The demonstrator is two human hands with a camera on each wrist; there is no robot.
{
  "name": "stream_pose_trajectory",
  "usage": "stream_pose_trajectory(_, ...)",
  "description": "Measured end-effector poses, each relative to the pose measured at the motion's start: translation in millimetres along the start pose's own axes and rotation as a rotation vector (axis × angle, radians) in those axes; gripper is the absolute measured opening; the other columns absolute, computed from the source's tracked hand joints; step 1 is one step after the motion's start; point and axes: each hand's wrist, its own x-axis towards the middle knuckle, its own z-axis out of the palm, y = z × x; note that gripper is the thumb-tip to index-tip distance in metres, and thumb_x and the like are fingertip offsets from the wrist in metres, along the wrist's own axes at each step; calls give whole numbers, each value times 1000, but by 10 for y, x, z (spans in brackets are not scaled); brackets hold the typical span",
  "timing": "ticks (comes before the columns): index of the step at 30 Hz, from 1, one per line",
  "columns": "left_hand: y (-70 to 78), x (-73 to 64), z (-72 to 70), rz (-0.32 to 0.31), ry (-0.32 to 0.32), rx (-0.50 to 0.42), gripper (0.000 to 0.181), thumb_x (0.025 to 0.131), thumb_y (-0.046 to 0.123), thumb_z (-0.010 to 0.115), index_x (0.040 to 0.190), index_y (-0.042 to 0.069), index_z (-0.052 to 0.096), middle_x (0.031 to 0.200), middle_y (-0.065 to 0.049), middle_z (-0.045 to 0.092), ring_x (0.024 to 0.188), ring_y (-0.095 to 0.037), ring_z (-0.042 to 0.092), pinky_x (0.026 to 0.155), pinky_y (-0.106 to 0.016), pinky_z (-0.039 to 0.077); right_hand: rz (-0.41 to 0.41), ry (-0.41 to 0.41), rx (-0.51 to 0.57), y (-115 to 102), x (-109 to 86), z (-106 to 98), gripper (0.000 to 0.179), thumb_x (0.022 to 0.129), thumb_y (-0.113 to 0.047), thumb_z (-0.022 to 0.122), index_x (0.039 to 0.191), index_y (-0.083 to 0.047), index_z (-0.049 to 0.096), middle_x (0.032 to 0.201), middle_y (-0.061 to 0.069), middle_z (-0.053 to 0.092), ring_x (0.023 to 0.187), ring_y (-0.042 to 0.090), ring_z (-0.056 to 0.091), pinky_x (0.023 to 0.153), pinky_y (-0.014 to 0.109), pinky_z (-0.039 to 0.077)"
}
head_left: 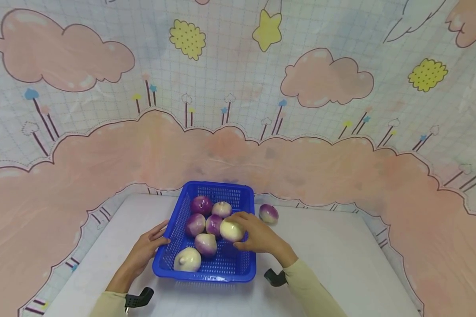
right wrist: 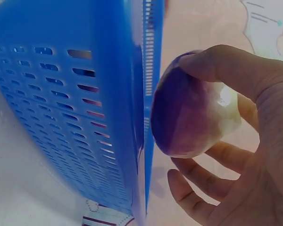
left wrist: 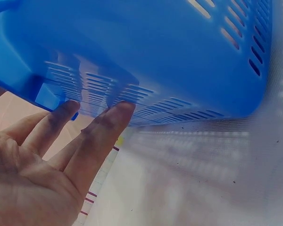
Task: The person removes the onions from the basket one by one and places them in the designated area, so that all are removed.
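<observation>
Gripping a purple-and-white turnip (head_left: pixel 232 231), a person's right hand (head_left: pixel 258 234) is poised over the right part of a blue basket (head_left: pixel 206 276). Its thumb lies across the turnip and its fingers curve beneath, parted only by the turnip's width; one fingertip stands clear of the skin. Contact between the held turnip and those left of it cannot be told. The left hand (head_left: pixel 144 248) rests against the basket's left side, thumb at the rim, the fingers loosely extended and spread along the outer wall without closing round it.

Six turnips lie inside the basket: a dark purple one (head_left: pixel 201 205) at far left, a pale one (head_left: pixel 222 209) to its right, two purple-flushed ones (head_left: pixel 195 225) side by side at mid-depth, a two-toned one (head_left: pixel 206 245) nearer, and a large whitish one (head_left: pixel 187 260) at near left. An eighth turnip (head_left: pixel 269 213) sits on the white table (head_left: pixel 341 255), just right of the basket's far half. Beyond hangs a backdrop (head_left: pixel 230 158) printed with pink clouds and yellow stars.
</observation>
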Motion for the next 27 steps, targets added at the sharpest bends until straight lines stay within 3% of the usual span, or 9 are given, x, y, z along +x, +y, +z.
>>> stream_pose_trajectory(6, -6, 4, 4, 3, 1, 4, 63, 90, 20, 55, 147, 20, 28, 149, -17, 34, 130, -41, 44, 96, -56, 45, 16, 75, 78, 44, -74, -16, 64, 74, -28, 74, 132, -28, 48, 135, 0, 48, 123, 22, 49, 98, 41, 48)
stream_pose_trajectory(15, -11, 6, 4, 4, -4, 14, 64, 91, 21, 55, 148, 19, 26, 149, -18, 33, 130, -41, 43, 97, -58, 43, 38, 206, 87, 138, -186, -42, 65, 73, -29, 75, 132, -26, 48, 135, 1, 51, 123, 24, 50, 96, 45, 48)
stream_pose_trajectory(21, -19, 9, 2, 6, -6, 5, 64, 91, 21, 55, 148, 20, 26, 149, -18, 33, 130, -41, 43, 97, -56, 45, 45, 259, 141, 237, -264, -59, 69, 71, -24, 77, 133, -25, 47, 136, 2, 51, 116, 20, 55, 83, 34, 53)
stream_pose_trajectory(27, -39, 20, -5, 12, -13, 8, 64, 91, 22, 55, 148, 19, 26, 150, -18, 33, 130, -41, 43, 96, -57, 45, 83, 295, 229, 348, -346, -69, 70, 70, -21, 79, 132, -26, 48, 132, -1, 55, 109, 16, 57, 81, 28, 51)
